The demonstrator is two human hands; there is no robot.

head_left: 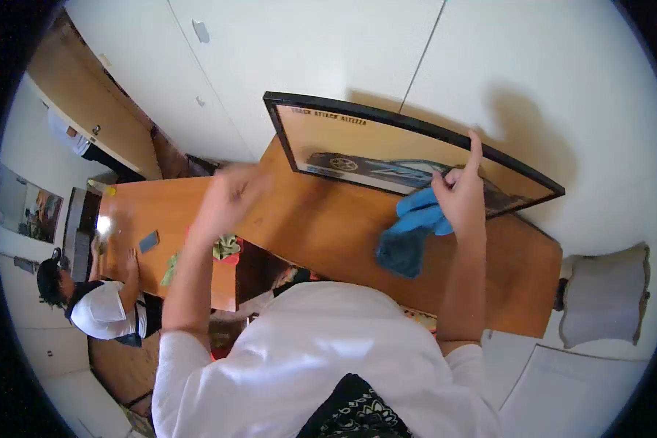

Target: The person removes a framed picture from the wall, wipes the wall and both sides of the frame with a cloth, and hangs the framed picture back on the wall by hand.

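A black-edged framed car picture [372, 135] leans upright against the white wall on a wooden table [306, 226]. My right hand [461, 193] is at its right half, the index finger stretched up to the top edge of the frame and the other fingers curled in. From that hand hangs a blue cloth [401, 252], its lower end over the tabletop. My left hand [233, 193] is raised in the air left of the picture, smeared by motion. I see nothing in it, but its fingers are not clear.
A second wooden table [182, 212] on the left bears a dark flat object [149, 241] and a green cloth [228, 247]. A person [98, 299] leans on its far side. Another person [80, 142] is by the open door. A grey curvy-edged panel [606, 296] stands at the right.
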